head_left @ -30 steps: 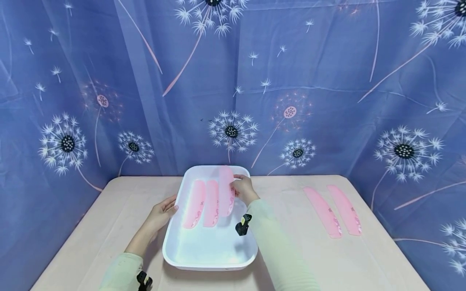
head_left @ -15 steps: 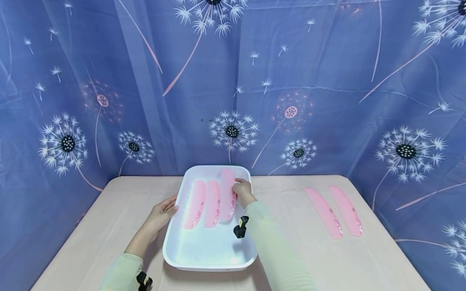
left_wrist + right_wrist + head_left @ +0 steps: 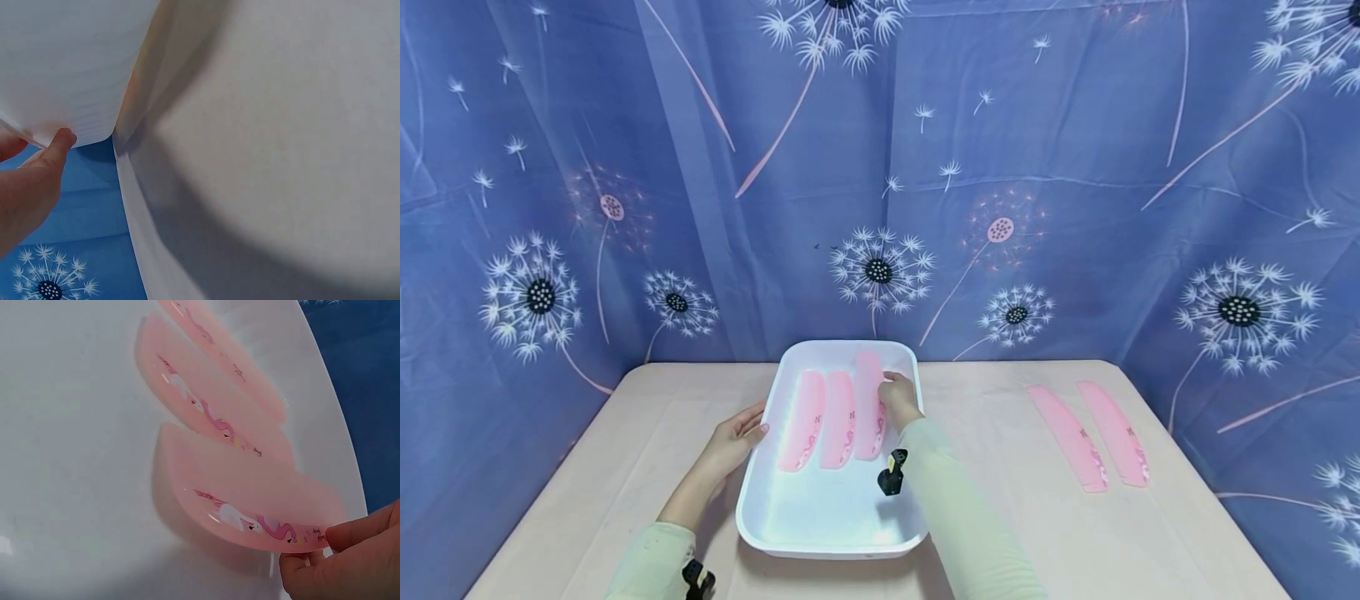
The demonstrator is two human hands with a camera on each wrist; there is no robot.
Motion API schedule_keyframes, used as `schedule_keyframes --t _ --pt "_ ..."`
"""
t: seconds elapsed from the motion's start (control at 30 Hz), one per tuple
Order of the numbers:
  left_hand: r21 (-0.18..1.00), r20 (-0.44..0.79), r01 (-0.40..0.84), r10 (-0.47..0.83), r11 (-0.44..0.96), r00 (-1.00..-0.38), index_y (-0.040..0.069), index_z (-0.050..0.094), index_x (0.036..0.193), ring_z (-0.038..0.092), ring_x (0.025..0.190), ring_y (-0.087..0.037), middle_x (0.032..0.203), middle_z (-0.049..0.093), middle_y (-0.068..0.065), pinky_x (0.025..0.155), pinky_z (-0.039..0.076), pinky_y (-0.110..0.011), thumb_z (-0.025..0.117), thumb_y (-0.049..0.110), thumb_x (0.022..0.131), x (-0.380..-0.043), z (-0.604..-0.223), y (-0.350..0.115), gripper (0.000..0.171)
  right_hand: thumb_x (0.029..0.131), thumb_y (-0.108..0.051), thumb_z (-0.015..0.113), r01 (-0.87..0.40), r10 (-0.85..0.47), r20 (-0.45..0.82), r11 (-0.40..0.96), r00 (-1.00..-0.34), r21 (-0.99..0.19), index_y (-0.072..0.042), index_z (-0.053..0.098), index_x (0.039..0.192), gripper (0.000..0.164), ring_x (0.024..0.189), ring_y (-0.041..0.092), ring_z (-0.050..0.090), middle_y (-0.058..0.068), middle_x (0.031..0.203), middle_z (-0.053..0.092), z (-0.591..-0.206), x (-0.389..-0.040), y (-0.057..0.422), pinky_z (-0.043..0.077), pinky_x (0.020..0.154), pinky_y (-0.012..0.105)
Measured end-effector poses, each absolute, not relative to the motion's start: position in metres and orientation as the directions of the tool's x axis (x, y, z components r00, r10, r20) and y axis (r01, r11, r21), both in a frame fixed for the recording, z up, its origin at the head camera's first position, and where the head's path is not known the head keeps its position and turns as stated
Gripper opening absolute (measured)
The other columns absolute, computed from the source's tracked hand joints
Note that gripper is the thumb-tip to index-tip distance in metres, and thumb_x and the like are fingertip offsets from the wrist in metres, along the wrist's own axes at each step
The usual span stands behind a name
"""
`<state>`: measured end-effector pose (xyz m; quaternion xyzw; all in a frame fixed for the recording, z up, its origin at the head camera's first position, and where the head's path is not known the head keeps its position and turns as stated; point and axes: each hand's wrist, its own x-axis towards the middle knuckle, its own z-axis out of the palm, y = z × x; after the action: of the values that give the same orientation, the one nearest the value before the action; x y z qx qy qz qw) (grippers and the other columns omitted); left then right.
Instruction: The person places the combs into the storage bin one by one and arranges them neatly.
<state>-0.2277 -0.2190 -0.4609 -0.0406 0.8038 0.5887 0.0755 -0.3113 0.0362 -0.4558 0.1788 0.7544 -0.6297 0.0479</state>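
Inside a white tray (image 3: 805, 529), three pink combs with flamingo prints lie side by side. My right hand (image 3: 901, 402) pinches the right-hand comb (image 3: 868, 400) by its printed edge near the far end; the right wrist view shows the thumb over this comb (image 3: 250, 500) and fingers beneath. Left of it are the middle comb (image 3: 838, 421) and the left comb (image 3: 803, 421). My left hand (image 3: 735, 437) grips the tray's left rim, thumb at the rim and fingers against the outer wall, as the left wrist view also shows on the tray (image 3: 69, 75).
Two more pink combs, one (image 3: 1067, 437) beside the other (image 3: 1114, 433), lie on the cloth-covered table (image 3: 985, 467) to the right of the tray. A blue dandelion-print curtain (image 3: 775, 250) hangs behind the table and along both sides.
My right hand has brought the right-hand comb slightly nearer and lower in the tray, beside the other two. The left hand has stayed at the rim.
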Motion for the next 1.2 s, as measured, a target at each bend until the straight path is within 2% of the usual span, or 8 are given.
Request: schedule_keyframes --t 0.37,0.6,0.83,1.07,1.2 --pt "0.939 -0.160 -0.141 0.036 0.312 -0.986 0.001 0.029 0.149 0.032 0.139 -0.036 0.151 0.034 -0.021 0.113 0.034 -0.042 0.049 0.015 0.100 -0.228 -0.461 -0.220 0.055 0.087 0.002 0.040 0.382 0.221 -0.345 0.155 -0.912 -0.911 -0.001 0.047 0.139 0.052 0.118 0.035 0.052 0.022 0.135 0.051 -0.462 -0.312 0.037 0.045 0.103 0.051" --pt "0.938 -0.174 -0.159 0.021 0.308 -0.985 0.002 0.029 0.149 0.032 0.139 -0.035 0.151 0.034 -0.021 0.113 0.035 -0.042 0.049 0.016 0.100 -0.228 -0.460 -0.219 0.055 0.088 0.001 0.039 0.386 0.234 -0.340 0.193 -0.911 -0.902 0.000 0.048 0.137 0.050 0.111 0.033 0.054 0.022 0.131 0.053 -0.468 -0.317 0.036 0.049 0.097 0.048" --pt "0.934 -0.193 -0.183 0.002 0.307 -0.981 0.005 0.031 0.149 0.035 0.138 -0.035 0.150 0.036 -0.020 0.110 0.038 -0.040 0.048 0.016 0.101 -0.227 -0.460 -0.216 0.053 0.093 -0.001 0.040 0.410 0.203 -0.381 0.122 -0.902 -0.904 0.000 0.046 0.139 0.046 0.118 0.032 0.050 0.021 0.137 0.049 -0.463 -0.312 0.039 0.044 0.104 0.048" --pt "0.936 -0.181 -0.170 0.008 0.308 -0.983 0.004 0.031 0.149 0.034 0.138 -0.035 0.150 0.035 -0.020 0.111 0.037 -0.040 0.048 0.016 0.101 -0.227 -0.461 -0.217 0.053 0.093 -0.002 0.041 0.408 0.235 -0.360 0.207 -0.903 -0.889 0.002 0.049 0.135 0.043 0.117 0.034 0.052 0.022 0.133 0.051 -0.462 -0.310 0.037 0.046 0.103 0.050" --pt "0.939 -0.174 -0.161 0.014 0.305 -0.985 0.003 0.030 0.149 0.034 0.138 -0.036 0.150 0.035 -0.021 0.112 0.036 -0.041 0.048 0.015 0.101 -0.228 -0.462 -0.217 0.053 0.093 0.000 0.041 0.402 0.224 -0.363 0.161 -0.904 -0.901 0.005 0.047 0.136 0.044 0.123 0.034 0.048 0.024 0.137 0.048 -0.459 -0.308 0.037 0.041 0.108 0.048"
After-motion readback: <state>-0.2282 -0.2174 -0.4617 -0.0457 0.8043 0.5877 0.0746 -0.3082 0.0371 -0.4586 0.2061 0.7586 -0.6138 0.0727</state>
